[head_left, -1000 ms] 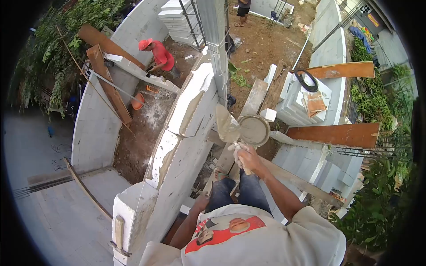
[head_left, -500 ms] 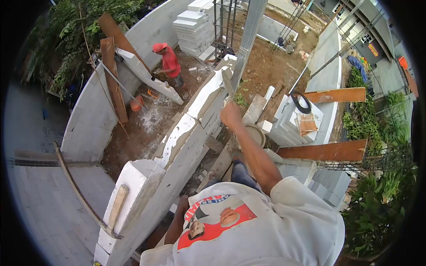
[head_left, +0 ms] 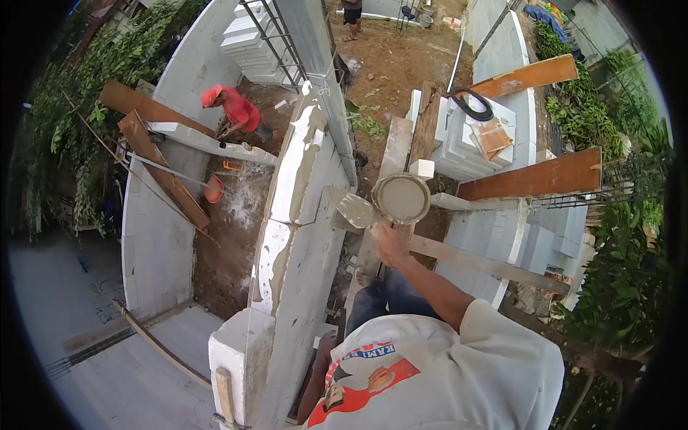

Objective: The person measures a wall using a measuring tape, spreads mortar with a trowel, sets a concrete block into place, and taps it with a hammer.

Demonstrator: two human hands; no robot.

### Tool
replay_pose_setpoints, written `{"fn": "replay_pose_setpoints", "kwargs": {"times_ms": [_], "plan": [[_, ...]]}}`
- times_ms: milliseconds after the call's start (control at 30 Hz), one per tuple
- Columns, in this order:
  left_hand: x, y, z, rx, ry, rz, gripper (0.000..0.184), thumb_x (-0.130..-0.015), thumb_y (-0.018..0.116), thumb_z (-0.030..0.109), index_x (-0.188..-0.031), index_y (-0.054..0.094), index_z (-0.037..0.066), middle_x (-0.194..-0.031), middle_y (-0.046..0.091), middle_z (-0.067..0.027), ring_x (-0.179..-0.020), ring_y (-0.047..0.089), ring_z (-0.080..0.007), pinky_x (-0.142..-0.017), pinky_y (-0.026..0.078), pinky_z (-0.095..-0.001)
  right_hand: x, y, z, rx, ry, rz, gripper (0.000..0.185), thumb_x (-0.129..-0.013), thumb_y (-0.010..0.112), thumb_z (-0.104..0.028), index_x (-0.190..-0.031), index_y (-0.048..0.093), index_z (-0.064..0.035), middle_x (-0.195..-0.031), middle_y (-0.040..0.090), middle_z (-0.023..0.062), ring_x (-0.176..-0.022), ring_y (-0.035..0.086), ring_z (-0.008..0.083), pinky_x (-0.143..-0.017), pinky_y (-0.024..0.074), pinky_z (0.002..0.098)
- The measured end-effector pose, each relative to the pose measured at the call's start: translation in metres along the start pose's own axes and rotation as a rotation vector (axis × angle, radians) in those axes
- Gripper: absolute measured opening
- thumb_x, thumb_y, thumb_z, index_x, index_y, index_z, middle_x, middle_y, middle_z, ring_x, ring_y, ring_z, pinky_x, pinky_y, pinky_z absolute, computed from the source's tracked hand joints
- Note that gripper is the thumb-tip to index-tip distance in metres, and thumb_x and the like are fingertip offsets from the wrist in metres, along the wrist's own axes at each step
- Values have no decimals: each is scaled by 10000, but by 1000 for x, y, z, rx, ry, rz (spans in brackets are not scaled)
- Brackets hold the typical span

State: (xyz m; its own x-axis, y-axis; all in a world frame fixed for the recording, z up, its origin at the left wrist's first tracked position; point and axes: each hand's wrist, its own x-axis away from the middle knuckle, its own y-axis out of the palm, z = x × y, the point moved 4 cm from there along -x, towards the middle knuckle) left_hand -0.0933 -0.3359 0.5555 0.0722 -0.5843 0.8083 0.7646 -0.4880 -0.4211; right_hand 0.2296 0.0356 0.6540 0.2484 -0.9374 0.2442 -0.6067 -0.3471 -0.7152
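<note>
My right hand (head_left: 389,245) is closed round the handle of a trowel (head_left: 356,212), whose blade carries grey mortar. Just beyond it, a round bucket (head_left: 401,198) of wet mortar stands on the planks. My left hand (head_left: 327,344) hangs low beside the wall near my leg; its fingers are too hidden to read. The white block wall (head_left: 313,215) runs along my left, with patchy mortar on its top. A hammer (head_left: 226,398) with a wooden handle hangs at the near block (head_left: 240,333).
A person in red (head_left: 236,109) bends beyond the wall, near an orange bucket (head_left: 213,189). Another person (head_left: 352,18) stands at the top. A steel post (head_left: 312,57) rises at the wall's far end. Stacked blocks (head_left: 459,154) and brown boards (head_left: 534,175) lie right.
Half a second ago my right hand held the trowel at the wall's top farther along; now hand and trowel are back beside the mortar bucket. The view has shifted.
</note>
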Motion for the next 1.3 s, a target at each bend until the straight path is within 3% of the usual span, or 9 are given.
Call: {"fn": "replay_pose_setpoints", "kwargs": {"times_ms": [200, 367, 467, 633, 833, 900, 1000, 1133, 1300], "plan": [[14, -2, 102, 35, 6, -201, 478, -1081, 562, 318, -1383, 653, -41, -1397, 686, -279, -1359, 636, -406, -1114, 505, -442, -3, 76, 185, -72, 293, 15, 381, -939, 694, -252, -1196, 656, 27, -1129, 695, 294, -1127, 664, 505, -985, 530, 568], [-2, 39, 150, 447, -307, -426, 705, -1052, 685, 548, -1430, 608, -41, -1270, 726, -136, -1126, 660, -186, -970, 547, -341, -64, 59, 307, -106, 690, -211, 419, -936, 713, -296, -1153, 727, 62, -1107, 752, 334, -1096, 725, 505, -979, 577, 567], [-15, 54, 166, 437, -373, -451, 738, -992, 785, 493, -1459, 555, -30, -1236, 704, -87, -1072, 658, -170, -928, 567, -349, -113, 86, 389, 80, 771, -202, 329, -953, 649, -204, -1136, 743, 53, -1138, 754, 322, -1093, 749, 458, -949, 606, 540], [-14, 73, 141, 518, -545, -488, 743, -946, 851, 398, -1492, 535, 4, -1243, 676, -59, -1091, 634, -161, -962, 531, -317, -155, 132, 446, 197, 746, -129, 290, -980, 575, -166, -1045, 770, 38, -1101, 780, 278, -1013, 778, 441, -872, 640, 528], [-23, 67, 153, 576, -568, -532, 621, -948, 831, 334, -1435, 608, 18, -1230, 703, -45, -1086, 644, -161, -941, 528, -330, -137, 173, 486, 148, 417, -483, 336, -928, 685, -260, -1006, 781, 53, -985, 777, 301, -981, 777, 444, -852, 631, 507], [-22, 69, 140, 591, -573, -542, 663, -952, 830, 325, -1471, 569, 5, -1204, 693, -63, -1049, 647, -162, -917, 536, -332, -115, 155, 478, -139, 400, -447, 474, -859, 753, -287, -1205, 720, 35, -1049, 753, 304, -1006, 751, 450, -857, 595, 488], [-17, 58, 152, 465, -510, -489, 707, -965, 814, 328, -1512, 528, -16, -1206, 696, -106, -1040, 668, -190, -910, 549, -350, -93, 119, 439, -189, 444, -425, 489, -810, 819, -340, -1164, 771, -6, -1038, 773, 294, -1043, 751, 471, -905, 599, 508], [-2, 39, 158, 301, -376, -353, 750, -1006, 762, 427, -1551, 506, -20, -1334, 727, -222, -1206, 710, -273, -1005, 567, -378, -68, 19, 290, -365, 337, -623, 514, -884, 793, -376, -1234, 729, -5, -1099, 773, 268, -1047, 752, 429, -960, 573, 476], [10, 31, 117, 196, -153, -192, 674, -1037, 675, 379, -1527, 505, -51, -1424, 662, -281, -1332, 655, -389, -1108, 526, -451, -16, -83, 79, -303, -15, -453, 422, -932, 753, -357, -1174, 716, -13, -921, 737, 225, -876, 717, 411, -847, 555, 479]]}}
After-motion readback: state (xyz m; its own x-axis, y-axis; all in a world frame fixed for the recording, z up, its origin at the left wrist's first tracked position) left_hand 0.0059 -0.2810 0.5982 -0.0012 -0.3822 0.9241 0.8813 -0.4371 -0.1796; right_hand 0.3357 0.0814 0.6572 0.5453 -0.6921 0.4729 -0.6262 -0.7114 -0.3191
